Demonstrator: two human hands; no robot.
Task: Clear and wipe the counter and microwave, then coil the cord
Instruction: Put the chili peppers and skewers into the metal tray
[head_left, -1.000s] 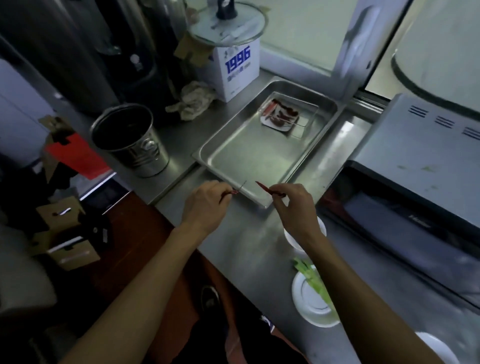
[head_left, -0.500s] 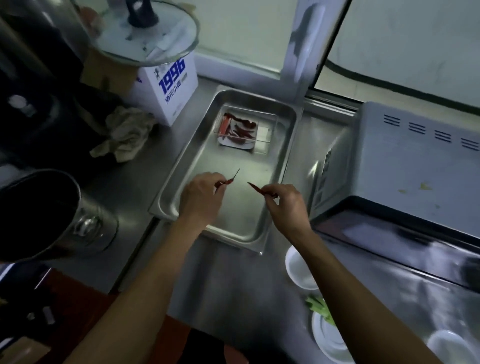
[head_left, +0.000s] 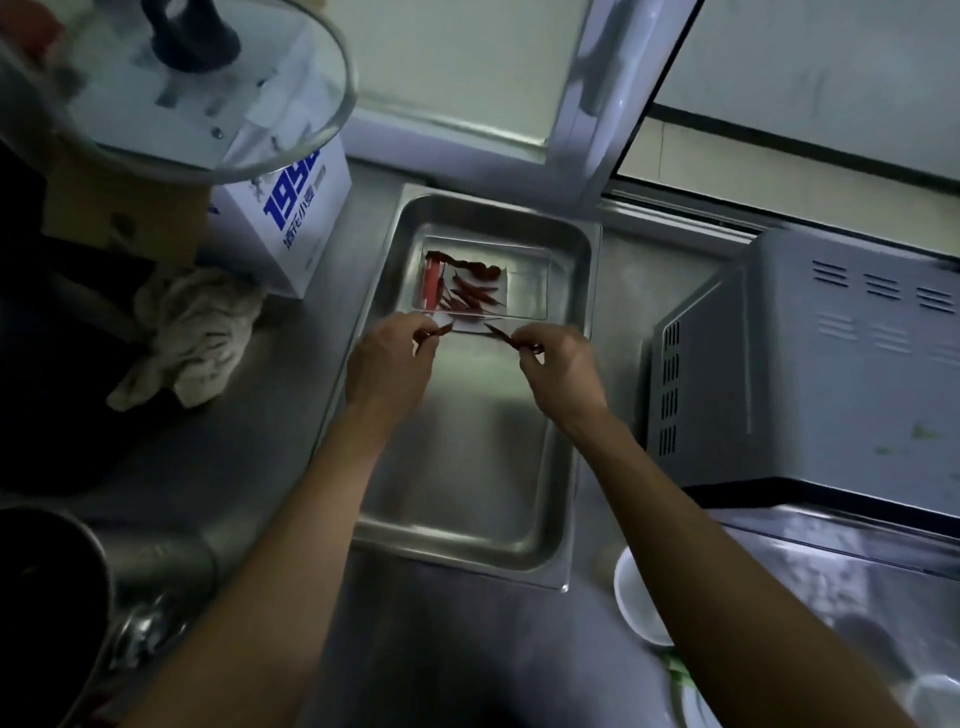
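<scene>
Head view: we look down on a steel surface (head_left: 270, 467) with both our hands over a metal tray (head_left: 467, 493).
Left hand (head_left: 389, 364): fingers pinched on a dried red chili (head_left: 440, 329), its tip pointing up and right toward the dish.
Right hand (head_left: 561, 369): fingers pinched on a second chili (head_left: 498, 332), its long axis running up and left, tip toward the dish.
Dish (head_left: 524, 275): clear, rectangular, at the far end of the tray, holding more chilies (head_left: 467, 286) on a white card.
Key relation: the dish lies just beyond both sets of fingertips, away from us; both held chili tips sit at its near edge. We judge the two hands about equally near, one toward each near corner.
Step in hand: we judge this to be clearing, with loose chilies going into the dish; release not yet made.
Microwave (head_left: 810, 364): right of the tray, its top marked with spots.
Cloth (head_left: 192, 338): crumpled on the surface left of the tray, well apart from both hands.
Box (head_left: 291, 218): white with blue print, behind the cloth, under a glass lid (head_left: 171, 83).
Bowl (head_left: 639, 603): white, near the tray's near right corner.
Cord: we cannot see it.
</scene>
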